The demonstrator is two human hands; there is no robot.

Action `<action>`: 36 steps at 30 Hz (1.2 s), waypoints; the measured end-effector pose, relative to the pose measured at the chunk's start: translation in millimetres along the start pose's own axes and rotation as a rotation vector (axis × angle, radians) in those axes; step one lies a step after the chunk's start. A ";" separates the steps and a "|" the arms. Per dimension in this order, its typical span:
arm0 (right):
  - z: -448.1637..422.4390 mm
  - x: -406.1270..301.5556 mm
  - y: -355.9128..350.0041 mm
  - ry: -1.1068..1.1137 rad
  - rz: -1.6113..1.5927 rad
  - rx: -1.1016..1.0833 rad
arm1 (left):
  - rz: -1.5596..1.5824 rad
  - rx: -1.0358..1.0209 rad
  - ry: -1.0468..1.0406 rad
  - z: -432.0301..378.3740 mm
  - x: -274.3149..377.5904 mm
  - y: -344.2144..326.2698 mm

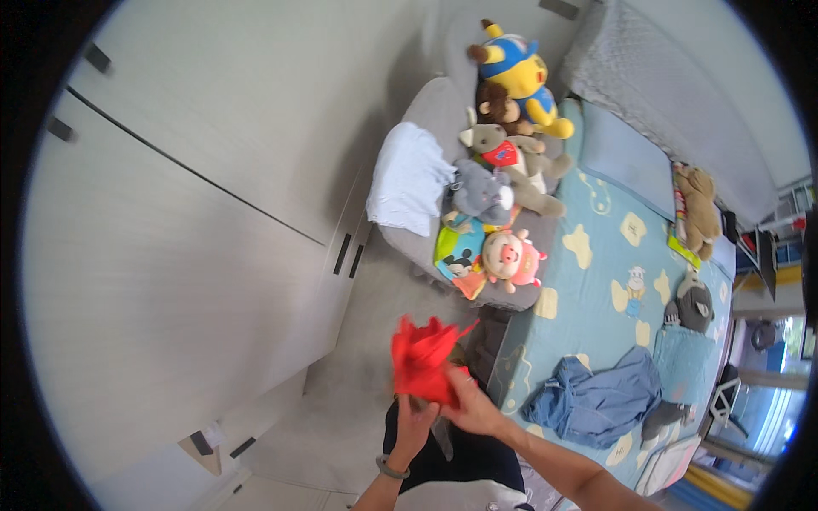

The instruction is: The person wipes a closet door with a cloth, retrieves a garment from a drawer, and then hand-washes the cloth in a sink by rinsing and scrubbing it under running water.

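A bright red piece of fabric or soft bag (422, 358), partly blurred, is bunched up in front of my body. My left hand (415, 421) grips its lower edge from below. On its lower right side, my right hand (470, 402) is closed on the same red item, with a ring on one finger. A thin red strap or corner sticks out at the upper right. Beneath my hands some greyish thing hangs down, too hidden to name. The folds hide some of my fingertips.
To the right is a bed with a patterned teal sheet (601, 281) and a blue denim garment (594, 396). A grey sofa seat (409, 255) ahead bears plush toys, including a pink pig (511, 255), and a white cloth (409, 179). Pale cabinet doors (192, 243) stand at the left.
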State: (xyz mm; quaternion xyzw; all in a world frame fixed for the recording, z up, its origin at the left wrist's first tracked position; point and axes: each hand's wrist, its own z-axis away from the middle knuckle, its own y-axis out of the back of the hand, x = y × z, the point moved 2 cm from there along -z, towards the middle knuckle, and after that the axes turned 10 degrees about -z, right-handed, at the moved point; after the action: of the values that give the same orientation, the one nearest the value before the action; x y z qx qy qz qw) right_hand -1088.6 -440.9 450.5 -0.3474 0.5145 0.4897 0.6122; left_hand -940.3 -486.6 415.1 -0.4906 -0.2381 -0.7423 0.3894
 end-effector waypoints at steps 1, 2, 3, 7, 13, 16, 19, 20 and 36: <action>11.8 -22.3 -7.4 0.091 0.105 -0.002 | 0.016 -0.106 -0.020 -1.7 15.7 -4.8; 25.8 -47.2 -11.3 0.042 0.137 0.077 | 0.043 -0.098 -0.056 0.7 34.3 -8.1; 35.9 -62.9 -9.4 0.053 0.150 0.119 | 0.079 -0.100 -0.103 3.7 49.4 -11.6; 89.8 -107.5 -23.4 0.081 -0.093 0.488 | 0.311 -0.274 0.026 28.3 71.0 11.8; 179.5 -143.1 -63.8 0.004 -0.799 0.857 | 0.341 -0.828 0.176 73.9 122.0 26.7; 216.8 -153.9 -92.9 0.179 -0.728 1.028 | 0.320 -0.929 0.244 107.7 134.6 14.2; 260.1 -190.9 -111.8 0.171 -0.057 1.130 | 0.315 -1.102 0.298 133.3 122.9 8.9; 272.9 -190.1 -121.2 0.161 0.147 1.217 | 0.375 -1.193 0.386 145.8 120.7 4.0; 595.6 -80.8 -242.2 0.244 -0.710 1.713 | -0.129 -1.605 0.537 417.0 11.6 -72.8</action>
State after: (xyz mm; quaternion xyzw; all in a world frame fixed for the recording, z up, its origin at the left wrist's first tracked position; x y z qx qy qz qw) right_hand -683.5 25.5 646.3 0.0363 0.6246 -0.3121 0.7150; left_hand -775.5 -141.4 596.7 -0.4106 0.4337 -0.7984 -0.0767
